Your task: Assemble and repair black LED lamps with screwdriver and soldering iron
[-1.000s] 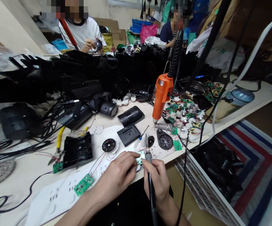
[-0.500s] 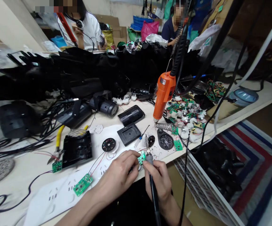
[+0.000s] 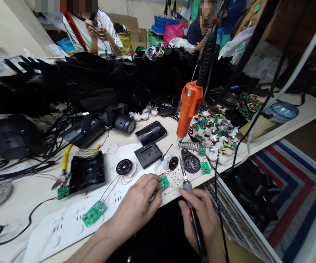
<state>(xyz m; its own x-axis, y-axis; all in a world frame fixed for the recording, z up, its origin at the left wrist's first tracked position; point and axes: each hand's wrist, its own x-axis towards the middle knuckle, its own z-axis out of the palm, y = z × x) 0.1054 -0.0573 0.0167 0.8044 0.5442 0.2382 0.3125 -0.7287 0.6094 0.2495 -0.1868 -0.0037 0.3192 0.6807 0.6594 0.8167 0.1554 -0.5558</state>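
Note:
My left hand (image 3: 144, 195) is closed on the near edge of a small green circuit board (image 3: 164, 182), close to the bench's front edge. Thin red wires lead from that board toward a round black-faced disc with a white body (image 3: 172, 162) just behind it. In my right hand (image 3: 201, 215) is a soldering iron (image 3: 193, 212), fingers wrapped round its handle, with a small red light showing. Its tip points up and away, beside a round black dish of metal wool (image 3: 192, 163), apart from the board. My left fingertips are partly hidden.
An orange electric screwdriver (image 3: 189, 106) hangs over the bench. Left lie another wired board (image 3: 93, 213), an open black housing (image 3: 88, 171) and yellow-handled cutters (image 3: 66, 160). Boards and wires are heaped right (image 3: 215, 131). Black housings pile up behind; two people sit beyond.
My right hand has drawn the soldering iron away from the board, to the right. My left hand stays at the board. A person opposite has brought both hands together round a small part.

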